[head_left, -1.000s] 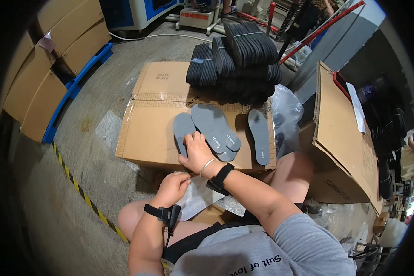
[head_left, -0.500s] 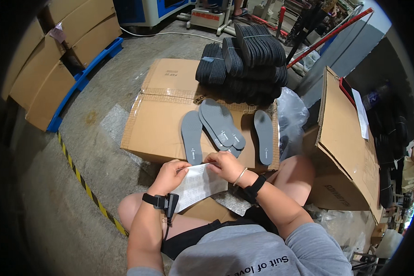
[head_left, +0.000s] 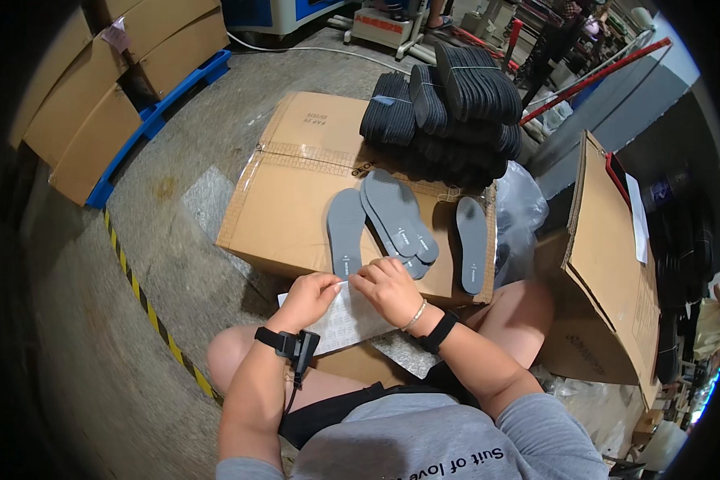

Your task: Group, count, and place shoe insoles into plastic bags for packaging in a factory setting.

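Cardboard box (head_left: 296,208) top: both hands (head_left: 352,292) pinch sticker sheet (head_left: 340,320).

the person wears a grey short-sleeved shirt with dark lettering. the left hand (head_left: 310,298) has a black strap with a small black device just behind it; the right hand (head_left: 390,290) a thin bracelet, then a black band.

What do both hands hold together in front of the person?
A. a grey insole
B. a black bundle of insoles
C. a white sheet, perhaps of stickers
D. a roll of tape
C. The left hand and the right hand pinch the top edge of a white sheet, while the grey insoles lie untouched on the cardboard box.
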A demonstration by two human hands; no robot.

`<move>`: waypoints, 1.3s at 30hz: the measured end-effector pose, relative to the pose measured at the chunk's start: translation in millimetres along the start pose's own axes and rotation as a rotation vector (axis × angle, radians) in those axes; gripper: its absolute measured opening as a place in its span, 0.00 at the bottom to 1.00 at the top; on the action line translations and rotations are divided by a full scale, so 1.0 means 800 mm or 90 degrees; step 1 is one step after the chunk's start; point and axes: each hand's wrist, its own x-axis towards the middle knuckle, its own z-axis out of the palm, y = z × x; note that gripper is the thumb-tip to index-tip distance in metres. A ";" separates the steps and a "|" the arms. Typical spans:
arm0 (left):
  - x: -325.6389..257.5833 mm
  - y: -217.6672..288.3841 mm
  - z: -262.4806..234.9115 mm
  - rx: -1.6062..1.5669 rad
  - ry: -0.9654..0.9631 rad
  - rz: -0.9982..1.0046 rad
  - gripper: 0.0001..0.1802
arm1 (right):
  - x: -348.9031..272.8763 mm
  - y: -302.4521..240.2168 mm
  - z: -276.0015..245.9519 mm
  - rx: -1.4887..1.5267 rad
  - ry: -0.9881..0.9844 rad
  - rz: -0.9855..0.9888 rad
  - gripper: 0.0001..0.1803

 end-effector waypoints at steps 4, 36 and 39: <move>0.002 -0.004 0.002 -0.064 -0.036 -0.051 0.09 | -0.009 -0.001 0.005 -0.061 0.051 -0.066 0.14; -0.013 0.015 0.007 0.217 -0.094 0.027 0.18 | 0.069 0.042 0.051 0.251 -0.137 0.262 0.07; -0.012 0.014 0.007 0.220 -0.090 0.035 0.19 | 0.069 0.038 0.044 0.229 -0.151 0.266 0.12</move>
